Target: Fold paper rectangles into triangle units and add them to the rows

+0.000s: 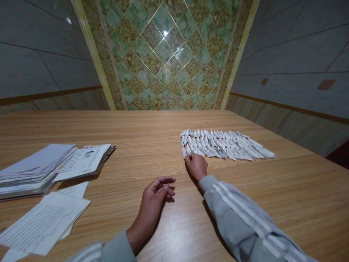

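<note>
The right hand (pixel 196 165), just right of the frame's centre, lies knuckles-up with its fingers drawn narrow together. Their tips meet the corner piece (pixel 183 152) at the lower left end of the folded paper pieces (pixel 223 145); from here I cannot tell whether it pinches that piece or only presses on it. The pieces are small, white and pointed, laid in tight overlapping rows that run as a band from the fingertips toward the right of the frame, flat on the tabletop (pixel 272 203). A grey sleeve (pixel 240 218) with white stripes runs from the wrist down to the lower right corner. The left hand (pixel 152 202), below centre, rests on its edge on the wood, fingers loosely curled and holding nothing, well apart from the folded pieces. Farther out, at the left edge, a stack of papers (pixel 35 171) sits fanned and uneven, with loose printed sheets (pixel 46 222) just below it in the lower left corner. Beyond the tabletop's far edge, a green tiled wall panel (pixel 166 54) fills the upper middle.
</note>
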Tool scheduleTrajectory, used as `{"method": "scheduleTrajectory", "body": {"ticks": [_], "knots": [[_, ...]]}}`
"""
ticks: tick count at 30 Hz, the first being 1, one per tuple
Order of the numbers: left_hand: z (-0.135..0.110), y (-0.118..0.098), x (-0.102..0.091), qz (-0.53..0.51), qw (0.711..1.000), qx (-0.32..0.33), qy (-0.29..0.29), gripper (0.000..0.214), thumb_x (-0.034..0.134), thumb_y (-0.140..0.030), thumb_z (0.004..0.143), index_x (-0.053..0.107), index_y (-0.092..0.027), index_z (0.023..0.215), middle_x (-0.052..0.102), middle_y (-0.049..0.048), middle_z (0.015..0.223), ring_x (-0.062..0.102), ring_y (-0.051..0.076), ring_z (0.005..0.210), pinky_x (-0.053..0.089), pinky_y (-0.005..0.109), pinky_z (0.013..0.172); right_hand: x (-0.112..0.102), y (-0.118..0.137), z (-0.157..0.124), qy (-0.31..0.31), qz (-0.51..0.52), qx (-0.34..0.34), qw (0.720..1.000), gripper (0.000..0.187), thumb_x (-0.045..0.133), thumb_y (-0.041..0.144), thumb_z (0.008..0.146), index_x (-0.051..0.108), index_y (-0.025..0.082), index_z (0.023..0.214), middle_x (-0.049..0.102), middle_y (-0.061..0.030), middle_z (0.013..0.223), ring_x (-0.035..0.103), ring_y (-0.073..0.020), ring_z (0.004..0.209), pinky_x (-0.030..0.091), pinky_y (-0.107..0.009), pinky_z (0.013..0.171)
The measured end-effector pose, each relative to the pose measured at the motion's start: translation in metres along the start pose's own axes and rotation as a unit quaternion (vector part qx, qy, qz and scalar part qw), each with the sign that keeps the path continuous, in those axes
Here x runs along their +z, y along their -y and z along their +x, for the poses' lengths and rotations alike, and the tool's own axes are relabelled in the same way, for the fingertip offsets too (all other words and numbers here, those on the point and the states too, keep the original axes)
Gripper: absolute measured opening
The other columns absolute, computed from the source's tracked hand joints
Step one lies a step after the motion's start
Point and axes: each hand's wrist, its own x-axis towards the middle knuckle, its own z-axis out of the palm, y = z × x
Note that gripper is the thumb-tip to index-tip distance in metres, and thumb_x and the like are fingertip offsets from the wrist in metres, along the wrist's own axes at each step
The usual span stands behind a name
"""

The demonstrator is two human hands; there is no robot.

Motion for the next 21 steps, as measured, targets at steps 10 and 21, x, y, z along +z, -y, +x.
{"method": "scheduleTrajectory", "body": {"ticks": [10, 21], "knots": [[-0.0013, 0.0013, -0.0015, 0.013, 1.000, -0.001, 0.024, 0.022, 0.069, -0.030, 0.080, 0.073, -0.014, 0.093, 0.066, 0.0029, 0.065, 0.061, 0.016, 0.061, 0.051, 0.027, 0.062, -0.0019, -0.0040, 0.0008, -0.006, -0.045, -0.005, 0.999, 0.037, 0.048, 0.046, 0.095, 0.075, 0.022, 0.087, 0.076, -0.0110, 0.090, 0.070, -0.0237, 0.085, 0.041, -0.028, 0.065], [-0.0008, 0.0031, -0.0025, 0.037, 0.999, 0.002, 0.035, 0.023, 0.066, -0.031, 0.080, 0.073, -0.013, 0.092, 0.066, 0.0029, 0.064, 0.061, 0.016, 0.061, 0.050, 0.027, 0.062, -0.0083, -0.0032, -0.0028, -0.057, -0.102, -0.102, 0.988, 0.023, 0.051, 0.033, 0.097, 0.066, 0.022, 0.110, 0.074, -0.0100, 0.097, 0.065, -0.0225, 0.093, 0.039, -0.029, 0.075]]}}
